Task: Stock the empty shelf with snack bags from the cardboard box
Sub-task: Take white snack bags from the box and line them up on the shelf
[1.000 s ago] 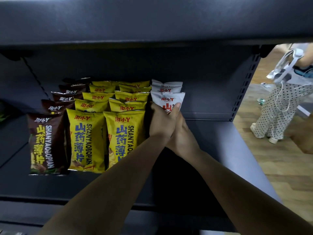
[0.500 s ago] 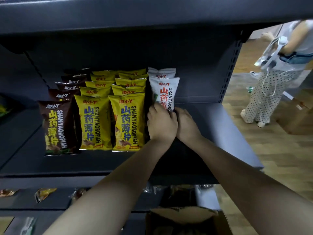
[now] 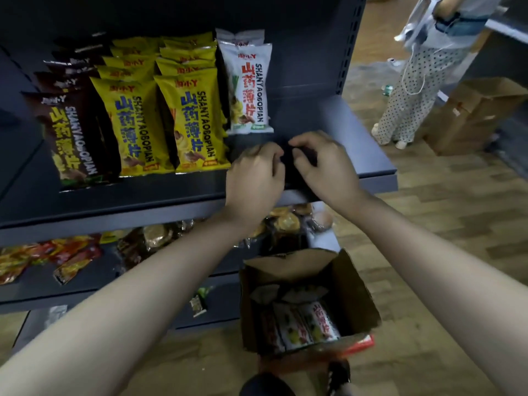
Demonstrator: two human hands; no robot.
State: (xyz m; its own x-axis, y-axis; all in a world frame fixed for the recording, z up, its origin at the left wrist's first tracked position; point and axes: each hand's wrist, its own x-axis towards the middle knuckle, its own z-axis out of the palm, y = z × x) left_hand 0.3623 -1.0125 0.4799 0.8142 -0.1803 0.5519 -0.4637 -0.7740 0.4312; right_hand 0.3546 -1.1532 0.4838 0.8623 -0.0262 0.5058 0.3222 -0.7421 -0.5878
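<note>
A dark shelf (image 3: pixel 357 144) holds rows of upright snack bags: brown bags (image 3: pixel 71 135) at the left, two rows of yellow bags (image 3: pixel 194 118) in the middle, and white bags (image 3: pixel 250 87) at the right. My left hand (image 3: pixel 254 178) and my right hand (image 3: pixel 323 167) hover over the shelf's front, just below the white bags, fingers loosely curled and holding nothing. On the floor below stands an open cardboard box (image 3: pixel 354 298) with several white snack bags (image 3: pixel 303 324) inside.
Lower shelves (image 3: pixel 114 270) carry mixed red, yellow and brown snack packets. A person in dotted trousers (image 3: pixel 411 90) stands at the right, beside another cardboard box (image 3: pixel 471 112) on the wooden floor. The shelf's right part is bare.
Both hands have let go of the front white bag and drawn back toward the shelf's front edge. The view has tilted down, so the box on the floor shows.
</note>
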